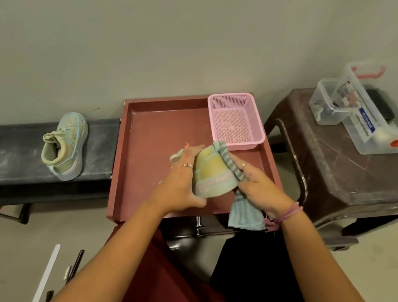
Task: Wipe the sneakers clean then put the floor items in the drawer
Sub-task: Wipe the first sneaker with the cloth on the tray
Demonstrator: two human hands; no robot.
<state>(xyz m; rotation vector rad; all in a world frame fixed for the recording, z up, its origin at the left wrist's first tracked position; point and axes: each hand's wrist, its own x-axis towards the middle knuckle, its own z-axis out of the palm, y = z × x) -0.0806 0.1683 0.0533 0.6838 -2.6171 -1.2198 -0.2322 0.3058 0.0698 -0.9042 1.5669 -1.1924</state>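
Her left hand (pixel 183 174) grips one sneaker (pixel 212 174) over the drawer (pixel 141 141) while the right hand (pixel 255 184) pinches the cloth (pixel 243 211) on it; the other sneaker (pixel 65 145) and the floor items (pixel 59 272) wait.

Sneaker (pixel 211 172) in hand, centre: pale yellow upper, pink band along the sole, mint edging.
Sneaker (pixel 65 145) on the shelf, 9 o'clock: faded green-yellow, pale blue seams, light laces, lilac-tinged sole.
Cloth (pixel 245 211) at 4 o'clock of the held sneaker: light blue with grey stripes.
Drawer (pixel 146 142): reddish brown throughout.
Basket (pixel 236 120), 1 o'clock in the drawer: pink, fine grid mesh.
Shelf (pixel 17 146): black, dusted with grey-white smears.
Stool (pixel 342 169), 3 o'clock: dark brown, scuffed.
Clear box (pixel 382 121), 2 o'clock: transparent, red handles, blue label.
Wristband (pixel 289 212): pink.
Floor strip (pixel 47 274), 7 o'clock: white; a black stick (pixel 75 266) lies beside it.
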